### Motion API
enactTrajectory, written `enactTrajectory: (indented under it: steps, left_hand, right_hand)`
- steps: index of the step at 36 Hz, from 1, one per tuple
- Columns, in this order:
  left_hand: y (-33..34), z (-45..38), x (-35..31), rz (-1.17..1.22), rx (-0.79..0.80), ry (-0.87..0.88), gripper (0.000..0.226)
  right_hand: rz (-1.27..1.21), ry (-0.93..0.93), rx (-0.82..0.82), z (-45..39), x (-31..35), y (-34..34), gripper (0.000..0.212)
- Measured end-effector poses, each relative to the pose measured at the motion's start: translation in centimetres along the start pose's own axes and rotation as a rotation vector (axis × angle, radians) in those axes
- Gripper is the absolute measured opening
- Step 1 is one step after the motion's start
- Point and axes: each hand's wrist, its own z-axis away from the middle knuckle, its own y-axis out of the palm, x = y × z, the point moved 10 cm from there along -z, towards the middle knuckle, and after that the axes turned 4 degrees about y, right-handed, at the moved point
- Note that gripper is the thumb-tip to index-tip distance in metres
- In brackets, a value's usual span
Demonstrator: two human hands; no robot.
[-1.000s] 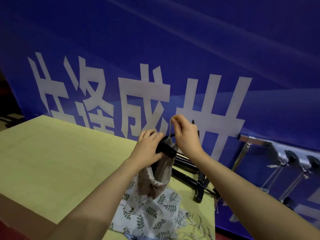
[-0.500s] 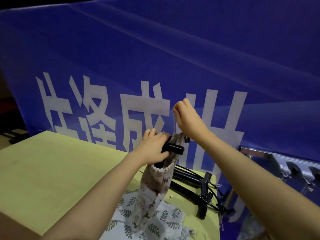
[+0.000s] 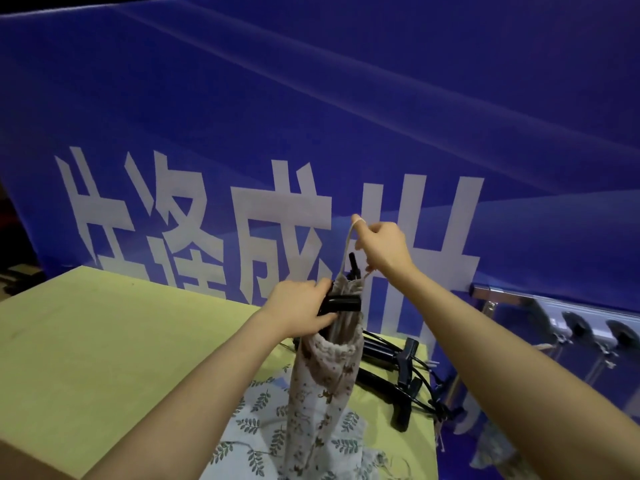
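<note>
Yellow-green table [image 3: 104, 341] with leaf-print cloth [image 3: 256, 427] and black cabled handles [image 3: 398, 372].

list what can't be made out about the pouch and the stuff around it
Head view only.
- Inside the patterned pouch: fabric hides whatever lies below the black handle.
- Left hand: fingertips hidden behind that handle and pouch.
- Leaf-print cloth: cut off by the bottom edge, partly under the pouch.
- Black gear behind: dark, tangled, partly behind the pouch.

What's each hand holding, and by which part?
Left hand grips a black handle by one end, against the pouch below its mouth. Right hand pinches the drawstring at the top of its loop.
</note>
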Motion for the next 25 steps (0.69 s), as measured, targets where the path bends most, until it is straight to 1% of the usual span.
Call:
enactTrajectory:
  steps: [2, 4, 6, 8, 11, 12, 14, 16, 19, 20, 22, 25]
  left_hand:
    - [-0.6, 0.0, -0.5, 0.037, -0.034, 0.04, 0.047]
    - [-1.2, 0.1, -0.9, 0.062, -0.064, 0.077, 0.047]
    - [-1.6, 0.1, -1.1, 0.067, -0.082, 0.078, 0.048]
    - [-1.2, -0.1, -0.9, 0.064, -0.081, 0.035, 0.049]
    - [0.6, -0.4, -0.6, 0.054, -0.024, -0.019, 0.051]
    - [1.2, -0.4, -0.6, 0.047, 0.0, -0.03, 0.052]
    - [2.0, -0.3, -0.2, 0.032, 0.027, -0.056, 0.053]
    - [2.2, -0.1, 0.2, 0.024, 0.041, -0.077, 0.053]
    - [2.1, 0.0, 0.0, -0.004, 0.076, -0.087, 0.054]
    - [2.0, 0.0, -0.3, -0.021, 0.086, -0.093, 0.053]
    - [1.9, -0.1, -0.7, -0.051, 0.104, -0.107, 0.054]
    - [1.9, -0.1, -0.8, -0.037, 0.123, -0.153, 0.055]
  right_hand:
    - [-0.027, 0.036, -0.03, -0.1, -0.7, -0.3, 0.056]
    - [0.008, -0.028, -0.069, 0.1, -0.1, -0.8, 0.053]
    - [0.061, -0.156, -0.092, 0.3, 1.0, -0.8, 0.049]
    - [0.173, -0.321, -0.113, 1.0, 2.6, -0.6, 0.044]
    - [0.338, -0.545, -0.133, 2.0, 5.0, 0.0, 0.038]
    - [0.362, -0.593, -0.136, 2.2, 5.5, 0.2, 0.036]
    - [0.394, -0.629, -0.124, 2.4, 5.9, 0.4, 0.034]
    - [0.315, -0.573, -0.136, 2.3, 5.7, 0.2, 0.033]
    - [-0.119, -0.234, -0.175, 0.3, 4.1, -1.5, 0.035]
    - [-0.194, -0.16, -0.159, -0.1, 3.9, -1.5, 0.035]
    - [-0.171, -0.134, -0.12, -0.2, 4.2, -1.0, 0.036]
    - [-0.119, -0.134, -0.09, 0.2, 4.0, -0.3, 0.048]
